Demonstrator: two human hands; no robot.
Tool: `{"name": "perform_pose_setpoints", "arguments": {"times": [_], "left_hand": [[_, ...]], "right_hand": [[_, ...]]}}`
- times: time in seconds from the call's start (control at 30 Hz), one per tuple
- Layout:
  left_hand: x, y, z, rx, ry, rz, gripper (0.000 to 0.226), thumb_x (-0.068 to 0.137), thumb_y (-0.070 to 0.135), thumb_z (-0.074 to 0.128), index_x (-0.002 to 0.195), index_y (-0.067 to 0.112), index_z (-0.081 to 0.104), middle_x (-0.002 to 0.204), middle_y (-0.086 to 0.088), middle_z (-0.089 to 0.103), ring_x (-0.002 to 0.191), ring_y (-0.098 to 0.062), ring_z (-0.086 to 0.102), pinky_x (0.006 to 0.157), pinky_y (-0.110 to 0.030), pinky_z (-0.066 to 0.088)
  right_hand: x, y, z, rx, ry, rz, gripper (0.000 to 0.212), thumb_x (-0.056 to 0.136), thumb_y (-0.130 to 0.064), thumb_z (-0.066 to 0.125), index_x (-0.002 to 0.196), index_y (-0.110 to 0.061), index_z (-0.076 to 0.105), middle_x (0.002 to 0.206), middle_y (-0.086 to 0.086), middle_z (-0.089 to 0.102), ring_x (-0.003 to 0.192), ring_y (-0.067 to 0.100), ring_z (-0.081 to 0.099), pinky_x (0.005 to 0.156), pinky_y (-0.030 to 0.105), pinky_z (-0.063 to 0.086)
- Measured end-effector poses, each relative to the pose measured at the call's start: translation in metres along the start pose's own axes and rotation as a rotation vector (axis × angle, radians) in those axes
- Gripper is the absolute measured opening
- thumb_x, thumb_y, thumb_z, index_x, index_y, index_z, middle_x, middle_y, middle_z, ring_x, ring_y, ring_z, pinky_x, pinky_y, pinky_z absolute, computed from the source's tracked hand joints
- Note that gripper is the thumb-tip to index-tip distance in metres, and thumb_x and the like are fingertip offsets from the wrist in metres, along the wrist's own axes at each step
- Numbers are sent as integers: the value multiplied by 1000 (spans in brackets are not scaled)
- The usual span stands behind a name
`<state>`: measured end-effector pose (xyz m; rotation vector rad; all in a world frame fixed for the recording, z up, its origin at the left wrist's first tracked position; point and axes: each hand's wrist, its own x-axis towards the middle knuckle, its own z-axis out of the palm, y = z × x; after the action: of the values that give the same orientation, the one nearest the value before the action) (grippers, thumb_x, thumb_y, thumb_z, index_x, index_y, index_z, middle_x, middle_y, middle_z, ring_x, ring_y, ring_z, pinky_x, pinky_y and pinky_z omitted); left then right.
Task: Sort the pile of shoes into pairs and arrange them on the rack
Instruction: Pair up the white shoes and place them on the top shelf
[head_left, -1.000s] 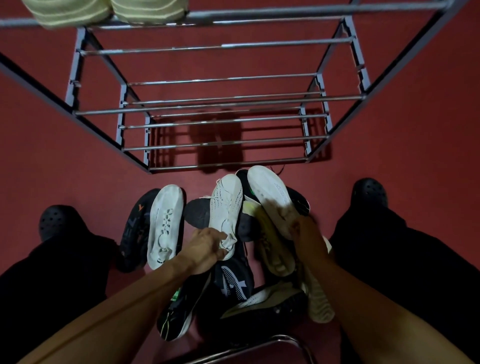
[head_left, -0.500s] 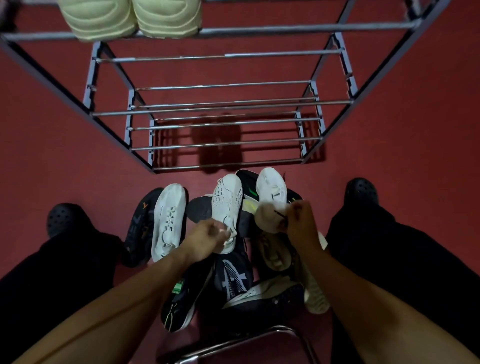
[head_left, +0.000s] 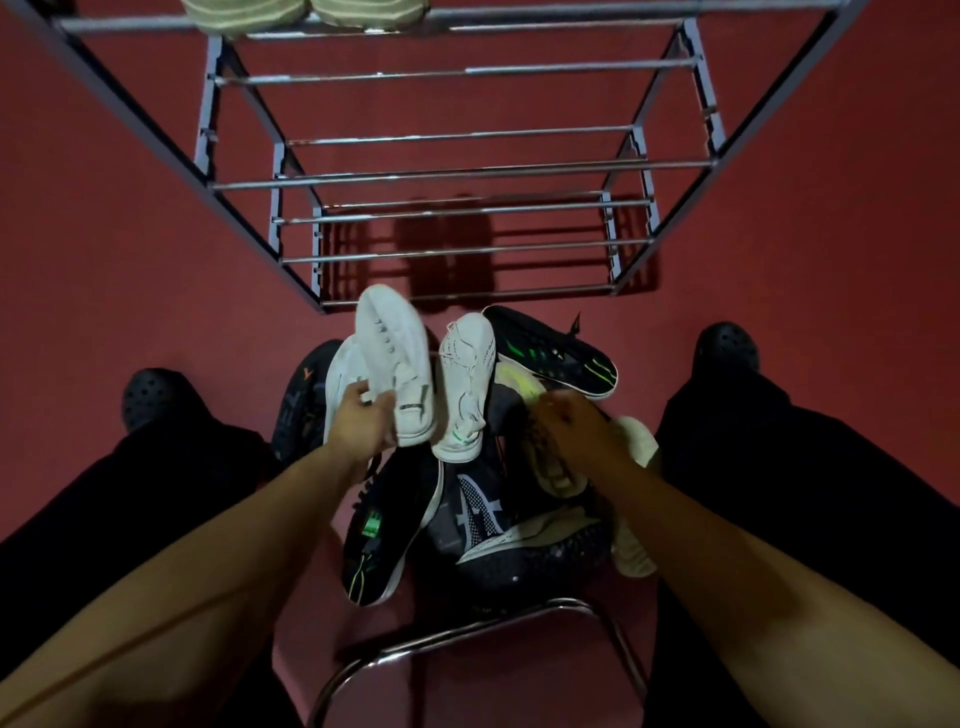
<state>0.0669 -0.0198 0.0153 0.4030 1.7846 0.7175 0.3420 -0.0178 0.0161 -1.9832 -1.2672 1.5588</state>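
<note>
1. The person's left hand (head_left: 363, 423) is gripping a white sneaker (head_left: 397, 364) near its heel, fingers curled round the edge, toe pointing away toward the rack (head_left: 467, 174); the shoe is lifted above the pile.
2. The right hand (head_left: 574, 431) is sitting low over the pile's right side w/ fingers curled; blurred, so can't tell whether it's pinching a lace or anything else.
3. A 2nd white shoe w/ a green heel mark (head_left: 467, 382) is lying just beside the held one, on its right, resting on the heap.
4. A black shoe w/ green stripes (head_left: 550, 351) is lying at the far right of the pile, nearest the rack's bottom tier.
5. Another black shoe w/ a green tag (head_left: 387, 525) is lying below the left hand, toward the person.
6. A cream shoe (head_left: 636, 441) is peeking out past the right wrist.
7. A pale green pair (head_left: 306, 11) is sitting on the rack's top tier, left side, mostly cut off by the frame edge.
8. All of it is on a red floor (head_left: 130, 234), btw the person's black-clad legs.
</note>
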Motion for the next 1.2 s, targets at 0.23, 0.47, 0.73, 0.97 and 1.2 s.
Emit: {"name": "perform_pose_setpoints", "arguments": {"times": [0.23,0.47,0.73,0.97,1.2], "left_hand": [[22,-22,-32,807,137,44,52,100,33,54,145,8,48,146,-26,47,127,-46,52,107,-49,45],[12,-22,13,602,-184,193,58,90,41,71,138,14,50,123,-2,64,107,-19,64,97,-33,50],[10,-28,62,229,-336,24,45,84,14,82,101,16,40,85,-15,56,65,-20,54,56,-32,45],[32,-40,53,381,-287,-53,29,91,27,74,102,6,57,72,-11,57,61,-22,52,71,-35,44],[48,-32,37,338,-191,-44,42,94,29,70,116,-6,64,67,-2,59,58,-17,53,65,-34,53]], "right_hand": [[-1,37,1,-250,-159,136,34,94,-17,60,125,-5,56,101,4,66,78,9,61,71,20,52],[3,15,44,-101,-168,112,47,93,-13,65,136,-4,52,131,8,60,117,21,58,77,15,44],[19,-6,64,302,-370,169,38,100,-10,51,138,-7,52,132,8,58,111,12,55,74,12,45],[49,31,49,173,-20,195,41,92,-9,57,133,-14,56,124,8,62,97,13,63,83,29,52],[57,70,19,-131,70,330,76,87,-31,69,150,-11,32,136,16,55,116,34,58,75,32,51]]}}
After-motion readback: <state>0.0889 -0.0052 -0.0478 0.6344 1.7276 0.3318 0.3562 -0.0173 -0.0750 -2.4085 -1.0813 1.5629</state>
